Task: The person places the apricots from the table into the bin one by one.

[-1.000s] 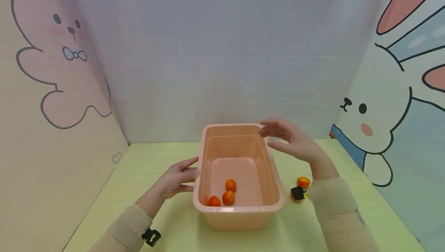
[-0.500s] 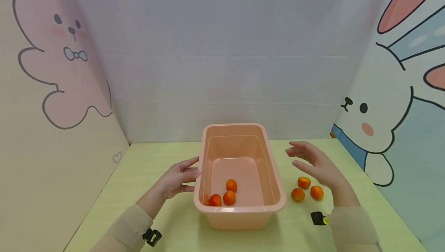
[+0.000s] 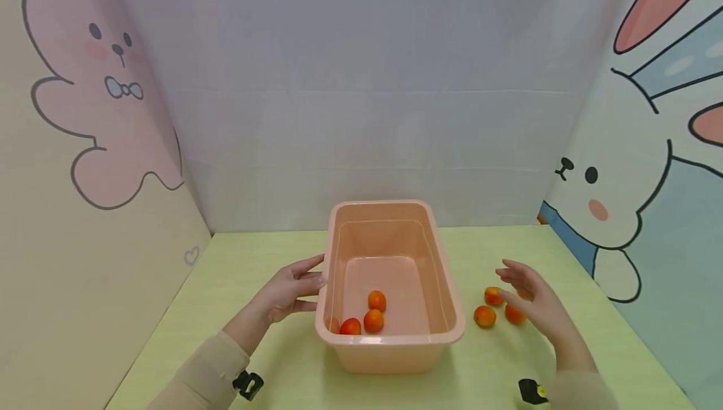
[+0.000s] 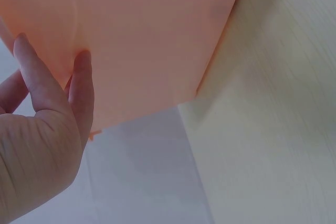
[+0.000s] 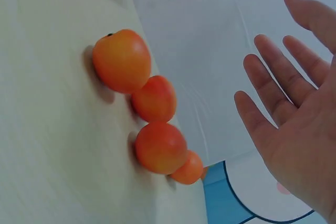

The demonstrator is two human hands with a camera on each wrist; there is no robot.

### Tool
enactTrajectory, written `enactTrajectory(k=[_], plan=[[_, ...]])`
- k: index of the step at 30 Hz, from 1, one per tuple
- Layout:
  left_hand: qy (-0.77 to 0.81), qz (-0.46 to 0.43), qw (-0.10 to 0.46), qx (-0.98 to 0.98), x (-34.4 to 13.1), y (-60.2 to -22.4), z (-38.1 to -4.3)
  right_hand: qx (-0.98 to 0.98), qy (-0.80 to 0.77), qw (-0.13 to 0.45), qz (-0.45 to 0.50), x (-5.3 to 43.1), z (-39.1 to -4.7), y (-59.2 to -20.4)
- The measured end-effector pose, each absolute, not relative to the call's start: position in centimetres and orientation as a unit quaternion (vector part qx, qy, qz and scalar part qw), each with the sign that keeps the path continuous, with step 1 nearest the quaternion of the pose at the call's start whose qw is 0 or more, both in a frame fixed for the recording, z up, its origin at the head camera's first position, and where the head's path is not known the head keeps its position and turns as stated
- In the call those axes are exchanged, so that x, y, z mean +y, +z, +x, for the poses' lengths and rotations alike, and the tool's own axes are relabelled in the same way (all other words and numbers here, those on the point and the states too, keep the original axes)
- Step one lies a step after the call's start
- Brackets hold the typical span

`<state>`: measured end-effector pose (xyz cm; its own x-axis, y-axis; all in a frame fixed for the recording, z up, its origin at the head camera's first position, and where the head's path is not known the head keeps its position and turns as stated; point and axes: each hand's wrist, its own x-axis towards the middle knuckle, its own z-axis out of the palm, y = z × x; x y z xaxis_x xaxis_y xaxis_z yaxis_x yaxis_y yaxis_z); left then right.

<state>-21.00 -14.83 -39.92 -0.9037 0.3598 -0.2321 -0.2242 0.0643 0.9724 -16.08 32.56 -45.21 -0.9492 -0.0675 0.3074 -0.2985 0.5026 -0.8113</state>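
Note:
A peach-coloured plastic basin stands on the table with three orange-red tomatoes inside, near its front end. My left hand rests at its left side, fingers fairly straight and touching it near the rim. In the left wrist view, fingertips lie against the outer wall. Right of the basin, several more tomatoes lie close together on the table. My right hand hovers over them with loosely spread fingers, holding nothing and partly hiding some. The right wrist view shows these tomatoes beside the hand.
The pale yellow-green table meets a white cloth backdrop just behind the basin. Cartoon-printed side panels stand left and right, with a pink bear and a white rabbit.
My right hand has moved from above the basin's far right rim, right and toward me, to the tomatoes on the table. The left hand and basin have stayed in place.

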Motion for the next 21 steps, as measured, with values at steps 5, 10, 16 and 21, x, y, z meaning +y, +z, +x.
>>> enactTrajectory(k=[5, 10, 16, 21], plan=[[0.682, 0.049, 0.219, 0.696, -14.8, -39.9, -21.0, -0.868, 0.476, 0.122, 0.069, 33.6, -15.6, -47.3], [0.679, 0.044, 0.219, 0.699, -14.7, -39.8, -20.9, -0.874, 0.473, 0.108, 0.041, 34.5, -15.2, -48.6], [0.679, 0.045, 0.216, 0.700, -14.9, -39.8, -21.1, -0.876, 0.475, 0.078, 0.025, 35.2, -15.1, -49.5], [0.680, 0.046, 0.216, 0.699, -14.9, -39.8, -21.0, -0.875, 0.481, 0.050, 0.009, 35.9, -15.3, -50.3]])
